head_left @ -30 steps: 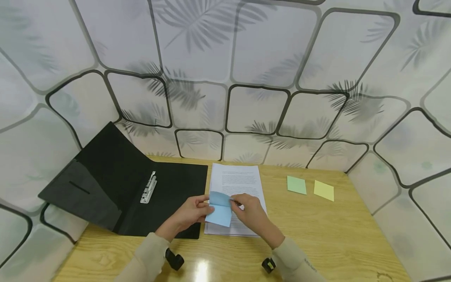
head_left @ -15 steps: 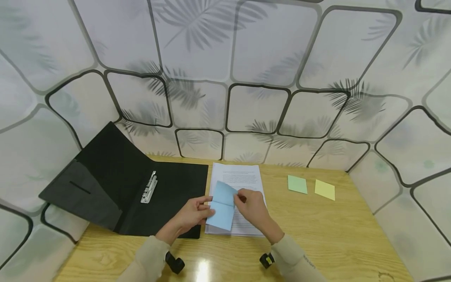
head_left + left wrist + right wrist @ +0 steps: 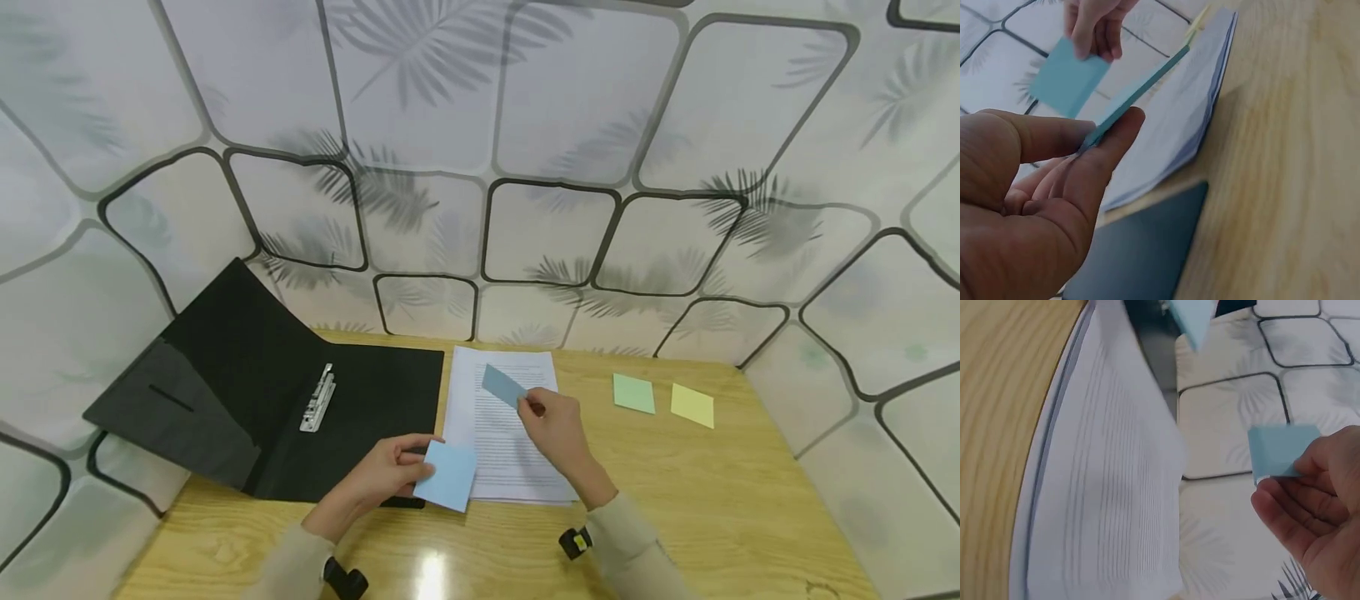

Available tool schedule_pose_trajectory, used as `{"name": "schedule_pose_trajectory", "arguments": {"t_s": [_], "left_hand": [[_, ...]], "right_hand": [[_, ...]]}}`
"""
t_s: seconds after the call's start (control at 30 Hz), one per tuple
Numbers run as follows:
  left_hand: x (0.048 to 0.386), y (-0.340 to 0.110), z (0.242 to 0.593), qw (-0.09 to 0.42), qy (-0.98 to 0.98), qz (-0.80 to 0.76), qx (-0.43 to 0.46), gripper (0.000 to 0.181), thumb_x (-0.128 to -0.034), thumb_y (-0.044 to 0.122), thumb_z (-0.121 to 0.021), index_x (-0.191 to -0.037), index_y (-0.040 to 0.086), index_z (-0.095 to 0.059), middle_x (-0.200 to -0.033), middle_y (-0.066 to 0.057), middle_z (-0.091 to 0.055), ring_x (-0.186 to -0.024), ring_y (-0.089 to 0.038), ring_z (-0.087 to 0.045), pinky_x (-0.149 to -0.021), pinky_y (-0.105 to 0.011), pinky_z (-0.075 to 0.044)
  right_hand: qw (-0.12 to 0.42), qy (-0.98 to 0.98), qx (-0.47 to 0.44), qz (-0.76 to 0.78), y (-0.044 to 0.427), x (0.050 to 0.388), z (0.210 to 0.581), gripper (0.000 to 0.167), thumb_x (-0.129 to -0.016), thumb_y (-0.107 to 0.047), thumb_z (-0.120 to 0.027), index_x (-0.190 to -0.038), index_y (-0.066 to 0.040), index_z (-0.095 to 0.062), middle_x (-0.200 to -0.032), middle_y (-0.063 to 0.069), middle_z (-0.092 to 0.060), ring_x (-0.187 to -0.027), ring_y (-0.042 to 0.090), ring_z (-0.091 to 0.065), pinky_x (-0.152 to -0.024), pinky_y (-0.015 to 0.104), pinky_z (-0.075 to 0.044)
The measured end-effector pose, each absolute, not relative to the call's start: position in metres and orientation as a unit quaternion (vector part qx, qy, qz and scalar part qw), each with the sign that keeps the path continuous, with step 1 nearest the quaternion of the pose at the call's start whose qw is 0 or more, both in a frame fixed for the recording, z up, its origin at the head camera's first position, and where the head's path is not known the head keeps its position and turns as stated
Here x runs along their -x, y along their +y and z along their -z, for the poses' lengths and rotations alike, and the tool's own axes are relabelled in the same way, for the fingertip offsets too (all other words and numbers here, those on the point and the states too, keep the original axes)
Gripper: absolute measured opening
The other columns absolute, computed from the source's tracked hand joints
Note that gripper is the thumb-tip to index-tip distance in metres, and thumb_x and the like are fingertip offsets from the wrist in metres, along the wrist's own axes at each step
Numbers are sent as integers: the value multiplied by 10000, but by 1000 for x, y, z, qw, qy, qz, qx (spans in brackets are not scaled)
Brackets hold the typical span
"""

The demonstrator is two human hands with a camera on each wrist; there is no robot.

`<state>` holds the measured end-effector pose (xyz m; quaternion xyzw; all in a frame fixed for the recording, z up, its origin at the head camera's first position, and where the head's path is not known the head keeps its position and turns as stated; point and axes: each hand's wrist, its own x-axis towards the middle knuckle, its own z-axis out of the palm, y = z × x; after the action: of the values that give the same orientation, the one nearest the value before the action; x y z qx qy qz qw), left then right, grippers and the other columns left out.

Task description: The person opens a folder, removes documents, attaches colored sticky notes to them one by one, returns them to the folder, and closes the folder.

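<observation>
The right hand (image 3: 558, 429) pinches a detached but unplaced square blue paper sheet (image 3: 501, 385), the left hand (image 3: 384, 473) a square light-blue paper pad (image 3: 452, 477).

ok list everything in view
Wooden table: 1, tan, lower view
Patterned backdrop: 1, whitish, behind table
Open rectangular folder: 1, black, table's left
Metal clip: 1, silver, inside folder
Printed paper stack: 1, white, right of folder
Square paper pad: 1, light blue, in left hand
Thin paper sheet: 1, light blue, in right hand
Green paper square: 1, pale green, right of stack
Yellow paper square: 1, yellow, table's right
Wrist cameras: 2, black, one per wrist
Sleeves: 2, beige, one per arm
Left hand: 1, bare, pinching pad
Right hand: 1, bare, pinching sheet
</observation>
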<state>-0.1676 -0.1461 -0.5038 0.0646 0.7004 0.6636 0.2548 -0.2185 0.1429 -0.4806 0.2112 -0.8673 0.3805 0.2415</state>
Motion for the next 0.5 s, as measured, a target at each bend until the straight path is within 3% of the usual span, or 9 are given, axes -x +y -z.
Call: {"name": "schedule_pose_trajectory", "arguments": {"t_s": [0.07, 0.17, 0.27, 0.33, 0.43, 0.5], "left_hand": [[160, -159, 508, 254, 697, -668, -58, 578, -1052, 133, -653, -1575, -1, -445, -908, -33, -764, -779, -102, -660, -704, -302, -585], [149, -178, 512, 245, 688, -682, -43, 581, -1067, 139, -630, -1578, -36, -419, -1180, -96, -789, -907, -125, -735, -732, -287, -616], [137, -198, 513, 238, 690, -684, -20, 577, -1076, 162, -620, -1574, -45, -417, -908, 11, -746, -711, -58, -601, -611, -221, -508], [128, -213, 513, 241, 691, -681, -6, 595, -1079, 180, -616, -1581, -55, -397, -879, 65, -722, -702, -52, -590, -608, -226, -508], [112, -237, 514, 248, 694, -676, 10, 651, -1084, 193, -607, -1578, -122, -324, -949, 27, -755, -787, -88, -690, -685, -280, -592], [102, -254, 514, 254, 698, -669, 21, 709, -1091, 212, -597, -1572, -174, -247, -1124, -45, -785, -923, -135, -742, -770, -322, -627]], "right_hand": [[234, -872, -215, -374, 148, 220, 480, 109, -906, 39, -738, -802, 15, -759, -738, 118, -766, -623, 180, -719, -573, 244, -582], [227, -878, -222, -359, 152, 220, 483, 92, -899, 44, -736, -816, 21, -766, -750, 108, -771, -639, 170, -723, -587, 241, -588], [218, -883, -222, -353, 154, 219, 486, 77, -898, 40, -739, -831, 20, -773, -763, 105, -775, -653, 163, -722, -599, 245, -591], [211, -886, -221, -348, 155, 218, 488, 71, -897, 34, -745, -837, 11, -774, -770, 101, -775, -660, 157, -718, -607, 249, -592], [205, -888, -222, -347, 156, 217, 489, 59, -900, 26, -753, -847, 9, -773, -779, 105, -775, -666, 159, -716, -613, 276, -605], [205, -887, -224, -347, 156, 217, 490, 56, -899, 27, -754, -850, 8, -773, -779, 107, -774, -664, 163, -714, -612, 295, -610]]}}
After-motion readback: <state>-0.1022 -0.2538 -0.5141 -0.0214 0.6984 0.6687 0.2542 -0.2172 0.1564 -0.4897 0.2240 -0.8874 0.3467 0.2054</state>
